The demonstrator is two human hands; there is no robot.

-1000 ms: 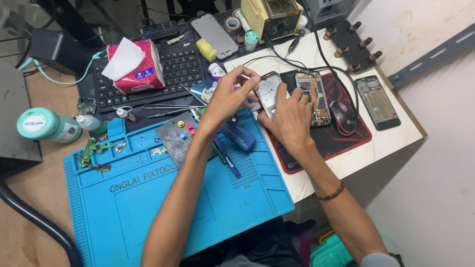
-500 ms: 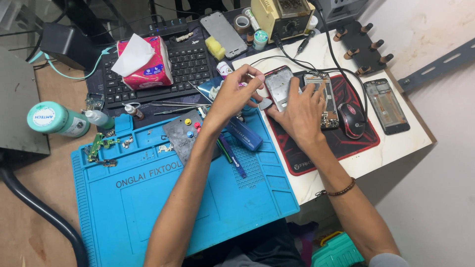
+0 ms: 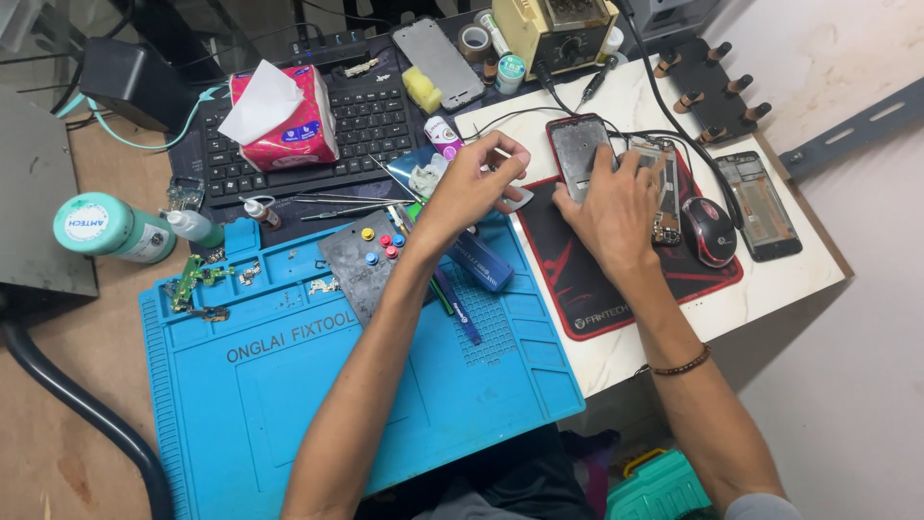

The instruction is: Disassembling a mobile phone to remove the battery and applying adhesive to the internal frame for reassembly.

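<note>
Hands: right (image 3: 616, 207) grips phone frame (image 3: 580, 154); left (image 3: 472, 183) clenched, contents hidden.

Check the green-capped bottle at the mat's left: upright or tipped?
Tipped: the bottle lies on its side, round cap facing the camera, beside the blue mat.

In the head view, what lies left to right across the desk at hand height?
Green bottle → tissue pack → left hand → right hand on a phone frame → computer mouse → dark phone.

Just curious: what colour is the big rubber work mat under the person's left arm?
Bright blue work mat, clearest in the head view.
</note>
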